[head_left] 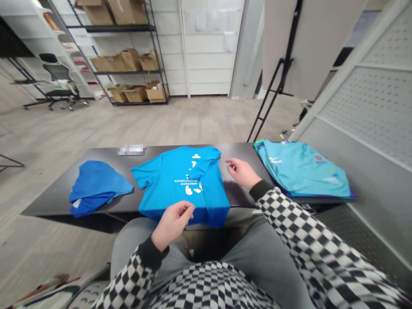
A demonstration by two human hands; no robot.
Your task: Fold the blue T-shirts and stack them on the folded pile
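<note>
A bright blue T-shirt (180,171) with white marathon lettering lies on the dark table in front of me. Its right side is folded inward, with that sleeve laid across the chest. Over the lower hem is my left hand (174,221), fingers loosely curled with a gap to the thumb; no cloth shows in its grip. My right hand (243,171) is just right of the shirt, above the table, fingers bent but apart and nothing in them. A crumpled blue garment (98,182) lies to the left.
On the right end of the dark table (240,193) lies a stack of shirts, a turquoise one (299,167) on top. A small blurred item (131,149) sits by the far edge. A grey perforated panel (370,128) borders the right. Shelves with cardboard boxes (135,93) stand beyond.
</note>
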